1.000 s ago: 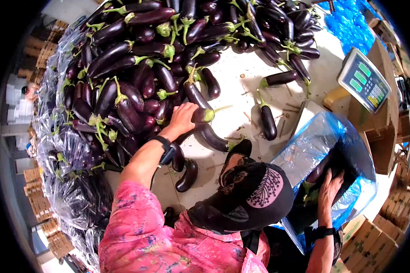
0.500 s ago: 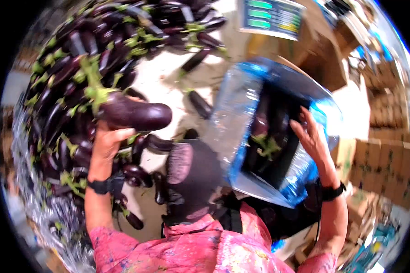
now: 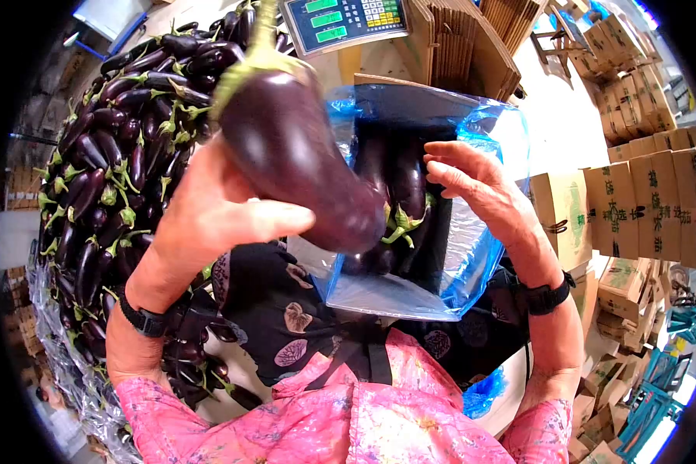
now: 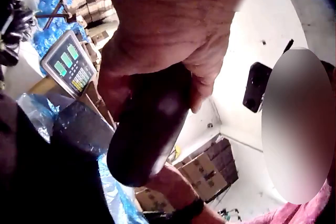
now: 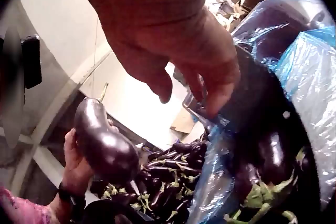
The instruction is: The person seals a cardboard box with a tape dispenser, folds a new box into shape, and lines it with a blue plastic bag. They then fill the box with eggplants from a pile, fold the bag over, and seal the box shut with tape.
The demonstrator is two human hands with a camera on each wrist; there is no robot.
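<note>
My left hand [image 3: 213, 205] grips a large glossy purple eggplant [image 3: 286, 147] in the air, its green stem pointing up and away. In the left wrist view the fingers and thumb wrap the eggplant [image 4: 149, 129] from both sides. It overlaps the left side of a carton lined with blue plastic [image 3: 479, 267]. Several eggplants [image 3: 406, 178] lie inside that carton, some stems toward me. Over the carton's right side hovers my right hand [image 3: 483, 185], fingers loosely bent with nothing in them. The right wrist view shows this hand [image 5: 173, 50] beside the lined opening.
A big heap of eggplants [image 3: 104, 201] spreads along the left, edged by clear plastic film [image 3: 50, 309]. Beyond the carton stands a digital scale [image 3: 346, 23], with folded cardboard [image 3: 460, 50] beside it. Stacked cartons [image 3: 634, 201] line the right side.
The left hand has picked an eggplant from the heap, lifted it and brought it right, near the carton. The right hand has risen from inside the carton. The head view has swung right.
</note>
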